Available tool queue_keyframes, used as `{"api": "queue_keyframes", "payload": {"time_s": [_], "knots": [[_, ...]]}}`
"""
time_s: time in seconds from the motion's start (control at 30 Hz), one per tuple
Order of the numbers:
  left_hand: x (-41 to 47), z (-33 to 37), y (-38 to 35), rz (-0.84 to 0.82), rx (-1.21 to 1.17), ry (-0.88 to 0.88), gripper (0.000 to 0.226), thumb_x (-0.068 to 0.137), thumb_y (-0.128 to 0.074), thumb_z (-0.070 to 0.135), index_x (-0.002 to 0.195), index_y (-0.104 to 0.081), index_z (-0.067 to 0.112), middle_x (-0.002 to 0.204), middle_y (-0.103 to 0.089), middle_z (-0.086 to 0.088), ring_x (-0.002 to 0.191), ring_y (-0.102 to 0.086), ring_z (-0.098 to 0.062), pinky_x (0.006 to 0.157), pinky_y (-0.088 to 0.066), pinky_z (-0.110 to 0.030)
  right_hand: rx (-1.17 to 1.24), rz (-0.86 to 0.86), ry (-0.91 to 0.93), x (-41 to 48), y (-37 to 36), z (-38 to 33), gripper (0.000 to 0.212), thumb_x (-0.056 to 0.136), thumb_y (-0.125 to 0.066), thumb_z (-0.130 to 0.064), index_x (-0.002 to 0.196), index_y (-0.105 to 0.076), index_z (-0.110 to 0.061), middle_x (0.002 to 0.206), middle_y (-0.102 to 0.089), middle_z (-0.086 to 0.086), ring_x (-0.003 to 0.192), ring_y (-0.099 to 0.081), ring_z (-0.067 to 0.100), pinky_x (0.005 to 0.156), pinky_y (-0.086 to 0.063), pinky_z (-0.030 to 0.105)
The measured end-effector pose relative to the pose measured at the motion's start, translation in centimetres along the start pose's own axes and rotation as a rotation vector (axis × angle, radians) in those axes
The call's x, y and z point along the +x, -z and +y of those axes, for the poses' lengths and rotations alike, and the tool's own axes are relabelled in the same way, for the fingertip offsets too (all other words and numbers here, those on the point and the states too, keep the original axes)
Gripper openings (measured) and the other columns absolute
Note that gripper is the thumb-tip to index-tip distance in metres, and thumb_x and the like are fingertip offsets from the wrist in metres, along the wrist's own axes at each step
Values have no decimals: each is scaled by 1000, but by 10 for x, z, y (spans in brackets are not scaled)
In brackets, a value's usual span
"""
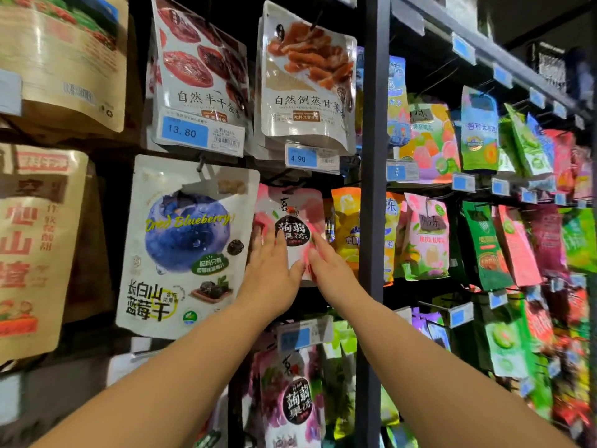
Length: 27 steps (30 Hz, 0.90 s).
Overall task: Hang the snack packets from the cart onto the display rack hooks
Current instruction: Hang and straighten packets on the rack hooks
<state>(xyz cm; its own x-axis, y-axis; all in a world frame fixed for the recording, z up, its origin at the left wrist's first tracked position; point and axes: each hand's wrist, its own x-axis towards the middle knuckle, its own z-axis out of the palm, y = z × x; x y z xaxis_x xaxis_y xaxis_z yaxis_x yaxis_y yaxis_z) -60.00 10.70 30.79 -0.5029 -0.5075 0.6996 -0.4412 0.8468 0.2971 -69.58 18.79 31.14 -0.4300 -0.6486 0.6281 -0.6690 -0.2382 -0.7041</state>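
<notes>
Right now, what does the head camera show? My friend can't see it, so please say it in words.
Both hands, left hand and right hand, press flat on a pink jelly packet hanging on a shop rack. A big dried blueberry packet hangs to its left, with rows of colourful snack packets on the right.

Dim shop aisle, black back panel [426,69] behind a dark metal upright [373,189], blue price tags [184,131]
</notes>
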Motion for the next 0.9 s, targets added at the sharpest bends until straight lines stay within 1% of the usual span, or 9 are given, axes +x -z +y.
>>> {"api": "queue_keyframes", "payload": {"time_s": [0.17,0.27,0.33,0.43,0.57,0.63,0.73,0.83,0.9], "knots": [[-31,10,-9,0,3,-16,65,102,-31,40,155,-6,11,163,3,-2,148,15,-18,119,5,-37,-60,14,40,-34,12,0,42,106,-33,-24,148,-38,-18,142,-45,-3,131,-37,10,95,-24,11],[-58,17,-21,-7,-69,-84,65,101,-30,44,155,-11,12,163,-1,-2,149,10,-16,120,7,-34,-30,85,-29,-63,22,14,38,105,-36,-25,139,-52,-15,135,-52,-4,129,-45,12,110,-33,27],[-79,24,-35,-7,-109,-146,64,99,-30,43,153,-17,13,162,-7,-1,149,5,-16,117,10,-31,7,140,-62,-88,29,32,31,103,-41,-27,123,-62,-17,118,-61,-5,119,-55,16,107,-42,42],[-118,44,-66,-68,-210,-199,58,101,-41,33,152,-23,13,161,-15,-1,149,-3,-16,116,7,-25,-12,182,-136,-133,43,62,33,89,-40,-40,108,-63,-26,104,-64,-6,106,-61,18,96,-49,45],[-197,78,-131,-346,-369,-186,57,98,-43,34,150,-28,16,154,-31,-3,144,-23,-21,118,-12,-29,-131,124,-264,-215,65,109,29,96,-43,-27,106,-66,-12,91,-63,-8,92,-58,14,88,-46,31],[-244,93,-167,-497,-419,-190,56,97,-47,32,148,-30,18,149,-38,-2,140,-30,-24,115,-25,-35,-197,96,-427,-265,78,143,30,101,-43,-24,101,-67,-4,94,-66,6,91,-60,23,89,-48,40],[-313,113,-205,-787,-399,-116,60,101,-40,36,154,-16,18,156,-22,0,146,-15,-21,118,-15,-34,-237,116,-670,-349,100,189,38,102,-41,-33,98,-62,-1,91,-60,16,91,-58,33,86,-47,53],[-375,129,-235,-985,-347,-130,58,102,-37,40,152,-21,16,155,-26,-3,145,-19,-23,117,-16,-34,-261,175,-887,-425,121,209,30,104,-41,-24,95,-64,-7,92,-61,15,86,-59,23,72,-51,27],[-404,140,-242,-1082,-359,-203,52,101,-35,42,146,-31,17,148,-37,-4,140,-30,-27,111,-27,-36,-303,201,-978,-468,134,212,29,104,-40,-22,93,-64,-11,89,-62,11,82,-59,18,70,-48,23]]}}
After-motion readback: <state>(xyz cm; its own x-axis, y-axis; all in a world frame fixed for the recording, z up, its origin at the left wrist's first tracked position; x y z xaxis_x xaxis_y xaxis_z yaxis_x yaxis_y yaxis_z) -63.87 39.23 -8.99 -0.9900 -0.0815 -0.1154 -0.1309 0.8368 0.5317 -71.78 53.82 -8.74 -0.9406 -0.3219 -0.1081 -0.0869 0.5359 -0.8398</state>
